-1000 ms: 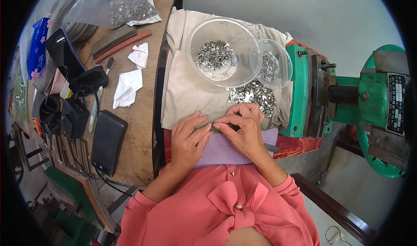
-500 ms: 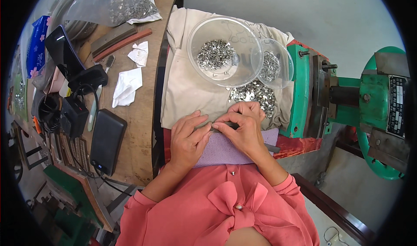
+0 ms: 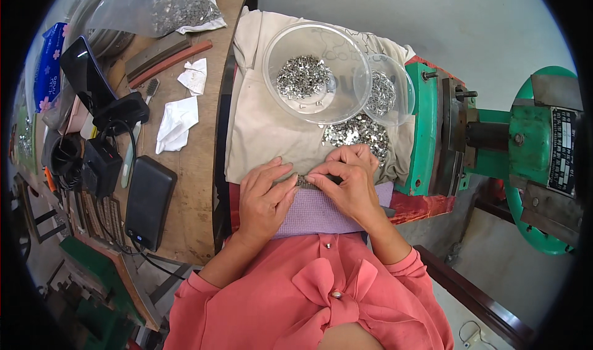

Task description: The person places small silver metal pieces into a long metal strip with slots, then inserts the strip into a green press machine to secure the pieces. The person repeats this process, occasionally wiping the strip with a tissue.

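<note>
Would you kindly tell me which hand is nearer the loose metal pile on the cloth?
Right. In the picture, the right hand is just below the loose metal pile, close to its lower edge; the left hand is farther off, below and to its left.

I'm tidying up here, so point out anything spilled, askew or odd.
A loose heap of metal pieces stands out: it lies on the beige cloth, just beyond the right hand, outside the clear tub and smaller bowl, though perhaps deliberately. Two crumpled white papers on the wooden table look like litter.
</note>
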### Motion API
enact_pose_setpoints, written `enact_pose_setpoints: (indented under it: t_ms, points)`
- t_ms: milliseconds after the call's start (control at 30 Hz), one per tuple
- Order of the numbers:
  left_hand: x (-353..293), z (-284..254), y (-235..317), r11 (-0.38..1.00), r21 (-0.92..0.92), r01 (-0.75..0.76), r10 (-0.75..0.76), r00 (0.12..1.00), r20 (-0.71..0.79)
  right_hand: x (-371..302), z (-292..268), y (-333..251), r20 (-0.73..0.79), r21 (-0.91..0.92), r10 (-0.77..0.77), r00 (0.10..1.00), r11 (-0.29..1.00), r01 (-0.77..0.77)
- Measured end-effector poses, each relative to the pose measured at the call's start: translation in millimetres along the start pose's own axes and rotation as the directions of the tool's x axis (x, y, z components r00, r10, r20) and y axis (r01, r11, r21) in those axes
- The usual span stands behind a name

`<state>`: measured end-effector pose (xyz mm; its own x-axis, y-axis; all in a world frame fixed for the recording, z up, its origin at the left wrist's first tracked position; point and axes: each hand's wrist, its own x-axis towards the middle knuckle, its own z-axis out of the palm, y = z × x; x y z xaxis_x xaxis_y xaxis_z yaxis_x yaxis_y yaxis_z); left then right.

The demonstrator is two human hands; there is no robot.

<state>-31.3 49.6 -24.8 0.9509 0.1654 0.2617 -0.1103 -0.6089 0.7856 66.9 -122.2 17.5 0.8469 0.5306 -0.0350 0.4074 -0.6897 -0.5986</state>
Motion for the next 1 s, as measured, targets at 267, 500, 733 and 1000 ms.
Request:
enact_pose_setpoints:
  t_ms: [267, 500, 733, 1000]
  points:
    - [-2, 2, -1, 0.999, -0.036, 0.023, -0.022, 1.000, 0.009, 1, -4, -2, 0.021, -0.006, 0.013, 1.000, 1.000, -0.013]
    - [-1, 2, 0, 0.999, -0.028, 0.027, -0.027, 1.000, 0.012, -5, -8, 6, 0.017, -0.023, 0.027, 0.999, 0.999, -0.027]
    - [-2, 1, 0, 0.999, -0.024, 0.025, -0.025, 1.000, 0.011, -7, -10, 9, 0.012, -0.033, 0.035, 0.999, 0.999, -0.034]
    - [-2, 2, 0, 1.000, -0.020, 0.019, -0.019, 1.000, 0.009, -6, -9, 6, -0.007, -0.042, 0.020, 1.000, 0.999, -0.020]
